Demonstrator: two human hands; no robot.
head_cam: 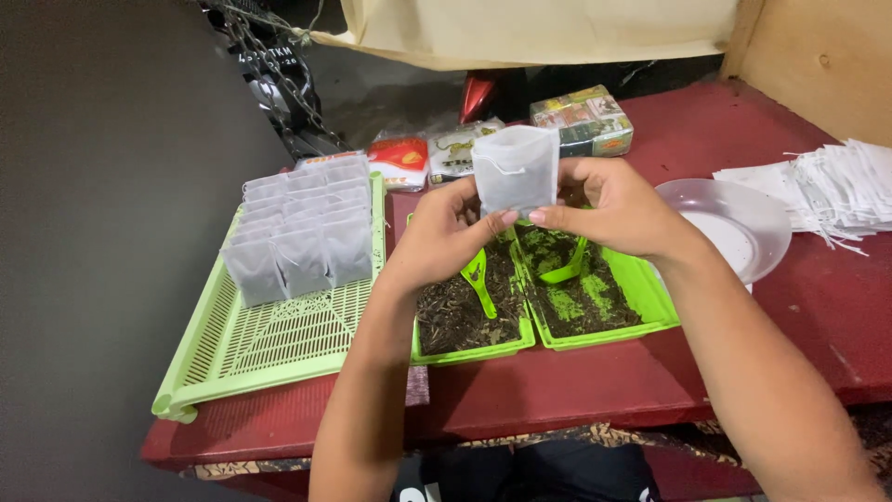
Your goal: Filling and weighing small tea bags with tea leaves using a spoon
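Holding 1 small white mesh bag [516, 169] up over the worktop [557, 381], both hands pinch it from below: the left hand [444, 234] has its fingers closed on the bag's lower left edge, and the right hand [615, 206] is clamped on the lower right corner. The bag stands upright, with a thin string showing near its top.

Right under the hands sit 2 green trays side by side, touching. The left tray [469, 351] is full of dark dried leaves with 1 green scoop [478, 279] lying in it. The right tray [650, 297] has fewer leaves, so patches of green bottom show, and there's 1 more green scoop [562, 271] in it too.

Off to the left is 1 pale green slatted basket [269, 344] with filled white bags [302, 228] standing in about 3 rows at its far end; too packed to count exactly. To the right is 1 clear plastic plate [734, 223], and beyond it a loose stack of flat empty bags [836, 191]. At the back I count 3 printed packets [581, 119] along the worktop's far edge.
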